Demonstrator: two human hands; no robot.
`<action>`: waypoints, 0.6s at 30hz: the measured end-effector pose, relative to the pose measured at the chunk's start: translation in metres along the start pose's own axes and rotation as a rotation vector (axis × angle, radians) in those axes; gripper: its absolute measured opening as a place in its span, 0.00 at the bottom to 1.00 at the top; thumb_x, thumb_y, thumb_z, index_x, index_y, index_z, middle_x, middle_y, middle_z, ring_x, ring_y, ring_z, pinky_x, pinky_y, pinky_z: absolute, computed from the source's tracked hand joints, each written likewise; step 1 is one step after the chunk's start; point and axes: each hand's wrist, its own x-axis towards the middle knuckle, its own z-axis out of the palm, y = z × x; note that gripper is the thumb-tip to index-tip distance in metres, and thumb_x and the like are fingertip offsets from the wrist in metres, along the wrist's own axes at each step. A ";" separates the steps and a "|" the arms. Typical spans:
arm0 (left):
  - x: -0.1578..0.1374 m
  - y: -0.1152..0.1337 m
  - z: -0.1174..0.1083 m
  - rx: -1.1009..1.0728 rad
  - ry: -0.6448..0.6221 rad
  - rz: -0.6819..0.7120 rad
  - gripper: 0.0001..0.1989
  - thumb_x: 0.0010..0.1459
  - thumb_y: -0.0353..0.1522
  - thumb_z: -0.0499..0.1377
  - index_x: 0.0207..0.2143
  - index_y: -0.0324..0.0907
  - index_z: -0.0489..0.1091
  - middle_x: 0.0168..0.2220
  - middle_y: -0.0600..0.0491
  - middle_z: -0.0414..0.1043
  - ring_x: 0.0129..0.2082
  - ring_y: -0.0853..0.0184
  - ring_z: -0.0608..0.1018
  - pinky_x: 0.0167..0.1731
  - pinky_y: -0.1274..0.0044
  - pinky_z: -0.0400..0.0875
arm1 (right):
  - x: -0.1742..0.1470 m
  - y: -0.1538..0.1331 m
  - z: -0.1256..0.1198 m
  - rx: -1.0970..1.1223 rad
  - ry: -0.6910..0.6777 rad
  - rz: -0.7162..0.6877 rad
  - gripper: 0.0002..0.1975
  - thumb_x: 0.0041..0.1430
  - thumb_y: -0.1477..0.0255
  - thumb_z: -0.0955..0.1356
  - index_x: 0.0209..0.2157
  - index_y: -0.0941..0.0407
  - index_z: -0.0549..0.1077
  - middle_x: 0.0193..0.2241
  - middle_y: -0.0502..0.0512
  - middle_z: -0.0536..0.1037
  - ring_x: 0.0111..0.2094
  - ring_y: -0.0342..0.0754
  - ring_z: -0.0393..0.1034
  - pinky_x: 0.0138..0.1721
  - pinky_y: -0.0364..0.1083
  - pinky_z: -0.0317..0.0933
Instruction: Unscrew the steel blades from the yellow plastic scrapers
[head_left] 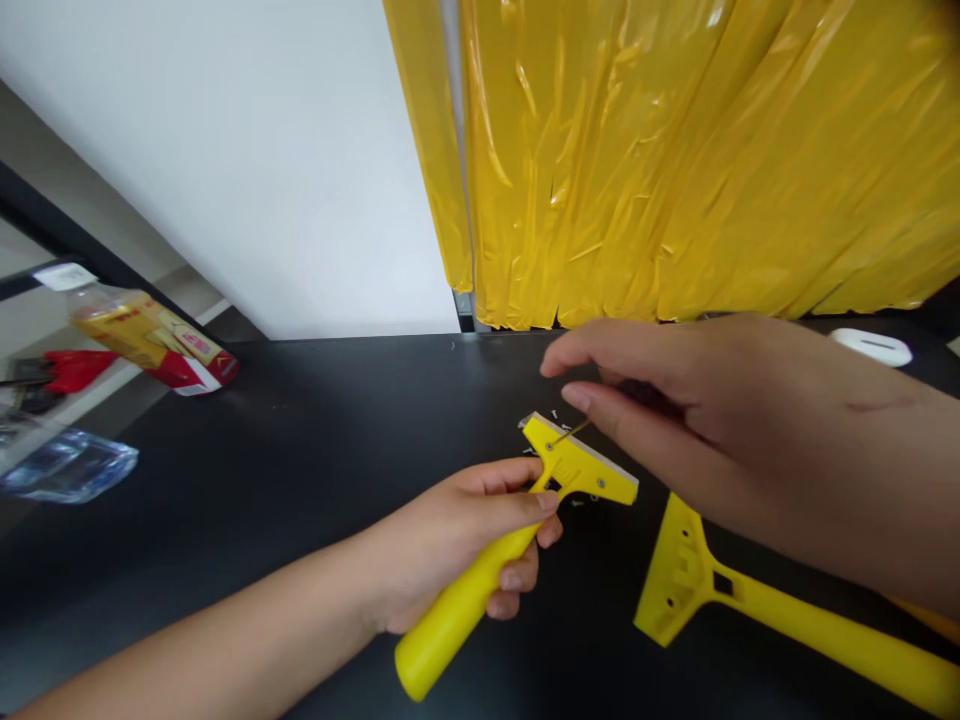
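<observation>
My left hand (pixel 480 530) is closed around the neck and handle of a yellow scraper (pixel 457 610), with the thumb on top. The scraper's head points up and to the right, with two small screws in its face and a metal edge along its far side. A thin screwdriver (pixel 574 433) reaches from the fingers of my right hand (pixel 697 400) to the upper-left screw; its handle is hidden inside that hand. Several loose small screws (pixel 577 503) lie on the table around the scraper head.
A second yellow scraper (pixel 817 620) lies on the black table (pixel 300 480) at the right, partly under my right forearm. A labelled drink bottle (pixel 154 335) and a clear plastic bottle (pixel 75 465) are at the left. A white case (pixel 871 347) sits at the back right. Yellow plastic film (pixel 675 160) hangs behind.
</observation>
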 end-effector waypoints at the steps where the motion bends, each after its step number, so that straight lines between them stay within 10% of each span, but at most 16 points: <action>1: 0.000 0.000 0.000 -0.001 0.003 0.000 0.08 0.71 0.36 0.65 0.45 0.44 0.69 0.37 0.57 0.68 0.22 0.79 0.65 0.21 0.83 0.61 | 0.000 0.001 0.001 -0.013 0.023 -0.007 0.16 0.75 0.59 0.63 0.56 0.47 0.75 0.34 0.53 0.84 0.32 0.54 0.79 0.31 0.51 0.64; 18: 0.000 -0.001 -0.001 0.031 -0.033 0.020 0.09 0.70 0.38 0.65 0.43 0.45 0.68 0.37 0.58 0.66 0.21 0.79 0.64 0.21 0.83 0.61 | -0.006 -0.002 0.001 0.064 -0.041 0.035 0.08 0.73 0.63 0.64 0.41 0.49 0.71 0.27 0.48 0.76 0.23 0.49 0.70 0.26 0.50 0.59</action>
